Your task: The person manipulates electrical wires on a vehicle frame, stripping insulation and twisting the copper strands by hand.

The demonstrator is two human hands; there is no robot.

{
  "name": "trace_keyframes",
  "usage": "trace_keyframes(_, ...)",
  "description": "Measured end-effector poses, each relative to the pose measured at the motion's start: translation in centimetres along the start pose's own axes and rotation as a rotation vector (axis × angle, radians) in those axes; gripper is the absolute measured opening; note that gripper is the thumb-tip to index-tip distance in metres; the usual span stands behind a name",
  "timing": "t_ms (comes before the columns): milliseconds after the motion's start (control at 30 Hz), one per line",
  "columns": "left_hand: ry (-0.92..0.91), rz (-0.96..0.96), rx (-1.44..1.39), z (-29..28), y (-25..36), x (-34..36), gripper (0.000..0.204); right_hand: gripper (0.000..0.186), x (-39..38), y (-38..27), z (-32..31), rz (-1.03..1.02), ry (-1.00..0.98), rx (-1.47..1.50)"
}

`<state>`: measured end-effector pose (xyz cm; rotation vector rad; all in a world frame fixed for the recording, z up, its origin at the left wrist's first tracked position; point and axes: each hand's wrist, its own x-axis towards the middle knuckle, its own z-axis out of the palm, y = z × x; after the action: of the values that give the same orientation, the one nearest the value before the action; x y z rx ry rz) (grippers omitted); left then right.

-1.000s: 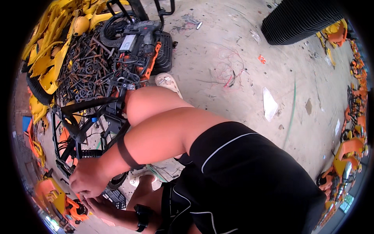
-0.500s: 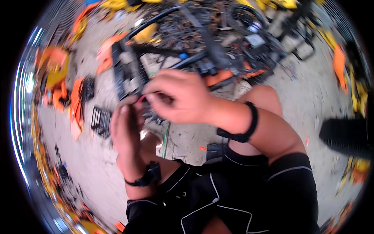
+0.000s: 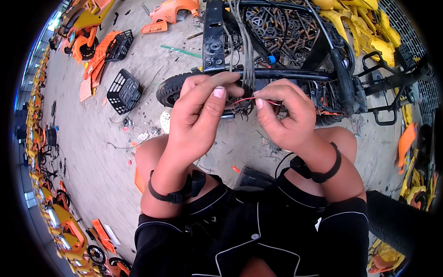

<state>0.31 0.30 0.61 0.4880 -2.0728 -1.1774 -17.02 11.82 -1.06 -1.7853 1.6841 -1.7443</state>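
A thin red wire stretches between my two hands, over the frame of a stripped vehicle. My right hand pinches it between thumb and forefinger, and a short pale-and-red end sticks out past the fingertips. My left hand is closed, fingers curled over toward the wire's other side; its exact hold is partly hidden behind the fingers. Grey cables hang down over the black metal frame just beyond my fingertips, and their lower ends gather in a dark tangle between my hands.
Loose metal parts lie heaped beyond the frame. A black tyre shows beside my left hand. Black plastic baskets and orange panels lie on the floor at left. Yellow panels are piled at the far right.
The view has shifted and sharpened. My hands have moved right in the picture and sit farther apart, side by side, with the red wire drawn out between them.
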Motion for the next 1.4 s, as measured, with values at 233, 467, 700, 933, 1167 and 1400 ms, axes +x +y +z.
trace_keyframes(233,0.015,-0.045,-0.231,1.7,-0.3,-0.4,0.027,0.016,0.5,0.0,0.0,-0.029,-0.021,0.004)
trace_keyframes(467,-0.064,-0.216,-0.408,1.4,-0.6,-0.7,0.028,0.017,0.9,0.0,0.6,-0.039,-0.041,0.027)
trace_keyframes(700,-0.058,-0.268,-0.418,1.1,-0.3,-0.7,0.027,0.017,1.1,-0.2,1.1,-0.029,-0.049,0.027)
trace_keyframes(933,-0.089,-0.293,-0.416,0.6,-0.1,-0.7,0.028,0.017,1.1,0.0,1.5,-0.013,-0.051,0.062)
trace_keyframes(1167,-0.024,-0.249,-0.298,0.4,-0.2,-0.9,0.018,0.016,1.3,-0.1,1.9,-0.010,-0.061,0.055)
trace_keyframes(1400,-0.023,-0.287,-0.277,0.2,-0.2,-1.1,0.012,0.015,1.3,-0.2,1.9,-0.013,-0.079,0.060)
